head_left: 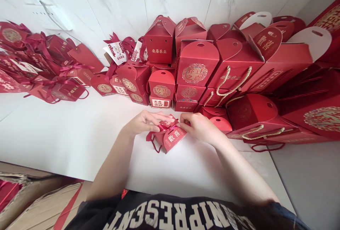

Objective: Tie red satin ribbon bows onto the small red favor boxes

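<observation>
A small red gift box (pixel 174 140) with gold Chinese characters sits tilted toward me on the white table, a dark red cord handle hanging at its front left. Across its top runs a shiny crimson ribbon (pixel 169 128), gathered in the middle. My left hand (pixel 146 122) reaches over from the left, its thumb and fingers closed on the ribbon beside the box's upper flap. On the other side, my right hand (pixel 198 125) has its fingers curled in a pinch on the ribbon near the box's right edge. The fingertips partly hide the ribbon there.
Stacked red gift boxes (pixel 198 61) line the marble-look wall, some with gold rope handles. Beribboned boxes (pixel 63 88) crowd the left side of the white table (pixel 66 130). Low red boxes (pixel 221 123) stand close to my right hand. Open cardboard cartons (pixel 47 201) lie at lower left.
</observation>
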The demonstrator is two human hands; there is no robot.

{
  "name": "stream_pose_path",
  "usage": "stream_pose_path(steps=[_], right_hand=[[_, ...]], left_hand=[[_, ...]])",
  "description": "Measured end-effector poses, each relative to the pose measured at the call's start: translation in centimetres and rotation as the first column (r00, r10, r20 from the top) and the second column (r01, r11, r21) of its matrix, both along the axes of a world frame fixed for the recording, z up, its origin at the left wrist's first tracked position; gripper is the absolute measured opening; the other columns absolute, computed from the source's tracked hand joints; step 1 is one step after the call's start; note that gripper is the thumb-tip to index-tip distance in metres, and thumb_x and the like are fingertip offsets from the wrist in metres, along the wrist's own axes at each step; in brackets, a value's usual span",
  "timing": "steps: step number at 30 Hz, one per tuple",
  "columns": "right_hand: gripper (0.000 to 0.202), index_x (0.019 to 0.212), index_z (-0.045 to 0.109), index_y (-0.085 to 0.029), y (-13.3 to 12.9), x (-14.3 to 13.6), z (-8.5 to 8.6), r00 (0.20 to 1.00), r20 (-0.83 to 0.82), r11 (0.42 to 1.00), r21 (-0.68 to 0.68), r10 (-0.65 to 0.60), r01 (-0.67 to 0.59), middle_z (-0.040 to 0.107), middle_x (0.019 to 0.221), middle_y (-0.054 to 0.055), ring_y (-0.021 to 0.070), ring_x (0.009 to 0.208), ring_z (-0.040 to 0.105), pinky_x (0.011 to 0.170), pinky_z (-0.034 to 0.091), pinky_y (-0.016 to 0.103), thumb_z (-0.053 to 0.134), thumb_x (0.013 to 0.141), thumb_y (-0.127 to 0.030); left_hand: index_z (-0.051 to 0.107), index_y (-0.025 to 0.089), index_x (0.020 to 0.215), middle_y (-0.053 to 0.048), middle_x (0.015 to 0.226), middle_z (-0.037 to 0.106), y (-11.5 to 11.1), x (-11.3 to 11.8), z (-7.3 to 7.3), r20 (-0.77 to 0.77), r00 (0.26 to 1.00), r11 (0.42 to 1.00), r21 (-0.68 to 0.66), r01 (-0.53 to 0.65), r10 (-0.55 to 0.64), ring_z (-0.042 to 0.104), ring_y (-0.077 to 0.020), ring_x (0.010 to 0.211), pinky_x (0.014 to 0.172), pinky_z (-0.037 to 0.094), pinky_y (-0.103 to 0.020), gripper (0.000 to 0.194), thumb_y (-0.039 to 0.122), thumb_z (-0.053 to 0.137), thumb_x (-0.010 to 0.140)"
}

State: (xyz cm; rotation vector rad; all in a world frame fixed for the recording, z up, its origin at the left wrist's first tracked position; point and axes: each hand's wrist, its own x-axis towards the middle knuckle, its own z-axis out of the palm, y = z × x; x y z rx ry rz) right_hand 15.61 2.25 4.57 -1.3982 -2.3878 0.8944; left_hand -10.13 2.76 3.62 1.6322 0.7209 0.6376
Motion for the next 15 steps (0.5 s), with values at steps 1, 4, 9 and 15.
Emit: stream_pose_path(steps=[1,4,9,15], right_hand=[[0.023,0.073,0.050,-0.022,0.0,0.0,0.0,1.000,0.004,1.000,-0.003,-0.004,0.004,0.056,0.063,-0.001,0.0138,0.057,0.046,0.055,0.026,0.026,0.053,0.091,-0.036],[0.024,0.072,0.050,-0.022,0.1,0.2,0.1,1.000,0.000,1.000,-0.012,-0.009,0.009,0.056,0.064,-0.001,0.0135,0.057,0.047,0.054,0.026,0.026,0.052,0.091,-0.037],[0.026,0.071,0.049,-0.022,0.3,0.3,-0.1,0.999,-0.046,0.999,-0.047,-0.011,0.009,0.056,0.064,-0.002,0.0129,0.058,0.046,0.054,0.027,0.025,0.051,0.091,-0.038],[0.034,0.069,0.050,-0.020,0.8,1.1,0.3,0.959,-0.280,0.971,-0.220,0.032,-0.097,0.046,0.062,-0.004,0.0110,0.057,0.042,0.055,0.033,0.025,0.052,0.092,-0.044]], left_hand=[[0.081,0.022,0.078,-0.014,0.114,0.073,0.1,0.5,-0.6,0.035,0.999,0.999,-0.021,-0.029,0.030,0.057,-0.0311,0.124,0.118,0.025,-0.048,0.029,0.049,0.075,0.075],[0.081,0.019,0.081,-0.013,0.107,0.075,0.2,1.9,-1.7,0.041,0.983,0.982,-0.068,-0.175,0.178,0.066,-0.0271,0.109,0.118,0.023,-0.047,0.029,0.047,0.075,0.076],[0.079,0.018,0.072,-0.010,0.090,0.074,0.1,2.9,-2.0,0.023,0.965,0.965,-0.041,-0.259,0.260,0.065,-0.0205,0.090,0.097,0.046,-0.038,0.024,0.042,0.076,0.076],[0.079,0.017,0.072,-0.009,0.083,0.070,0.3,2.7,-2.2,-0.056,0.973,0.974,0.033,-0.224,0.225,0.062,-0.0199,0.089,0.088,0.048,-0.033,0.022,0.039,0.076,0.077]])
